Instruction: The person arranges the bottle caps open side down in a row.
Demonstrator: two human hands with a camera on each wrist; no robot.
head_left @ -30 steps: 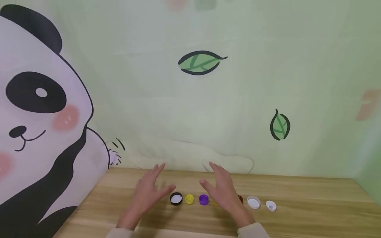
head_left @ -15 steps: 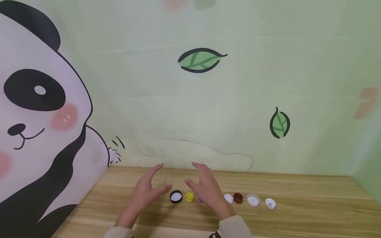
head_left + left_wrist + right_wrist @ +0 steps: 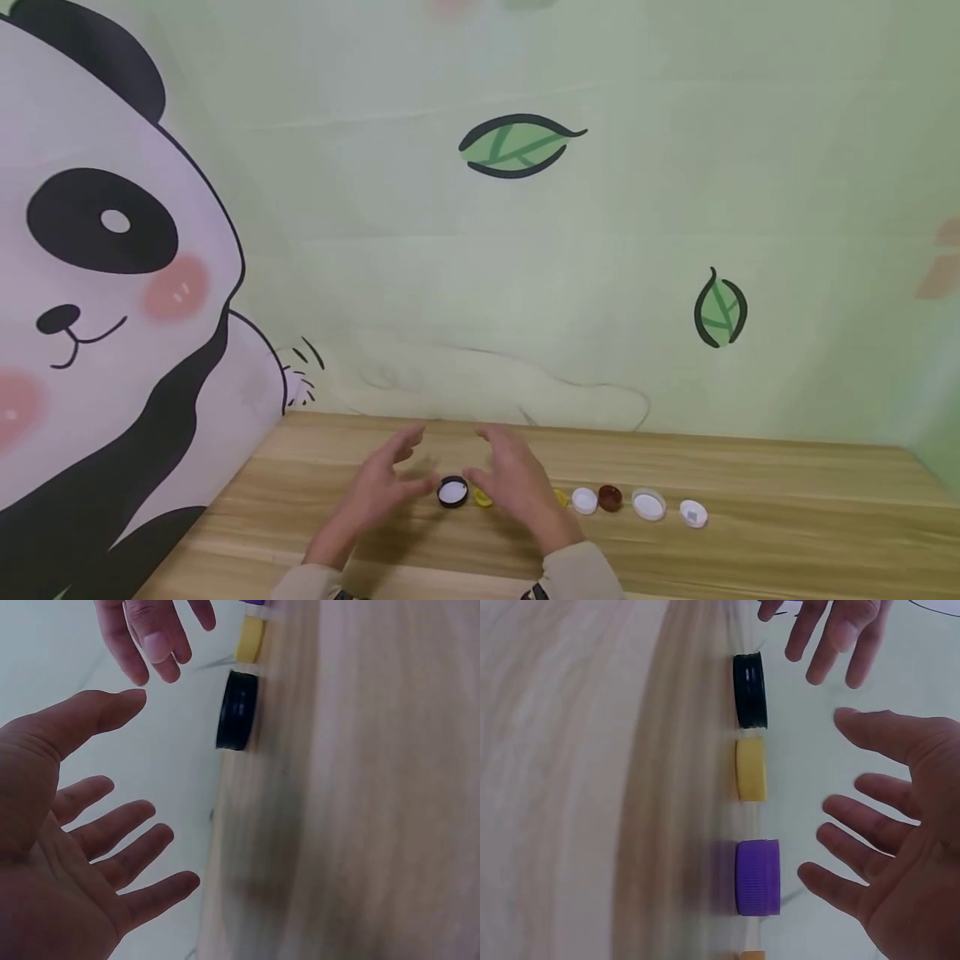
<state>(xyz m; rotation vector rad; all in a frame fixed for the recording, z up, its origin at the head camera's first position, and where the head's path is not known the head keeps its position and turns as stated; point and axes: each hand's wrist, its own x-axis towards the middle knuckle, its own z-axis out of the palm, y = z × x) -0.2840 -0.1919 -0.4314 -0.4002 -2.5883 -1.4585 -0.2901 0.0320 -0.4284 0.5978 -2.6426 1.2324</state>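
Note:
Above the wooden table, my left hand hovers with fingers spread, just left of a black bottle cap with a white inside. My right hand hangs in the air to the right of that cap, its fingers apart and loosely bent. Neither hand holds anything. A yellow cap is partly covered by the right hand in the head view. The right wrist view shows the purple cap, which the right hand hides from the head camera.
Further right in the row lie another yellow cap, a white cap, a brown cap, a clear-rimmed white cap and a small white cap. Behind the table stands a pale green panda-print backdrop.
My right hand has moved left, closer to the left hand, uncovering the white and brown caps. Fingers on both hands bend a little more. The caps have stayed in their row.

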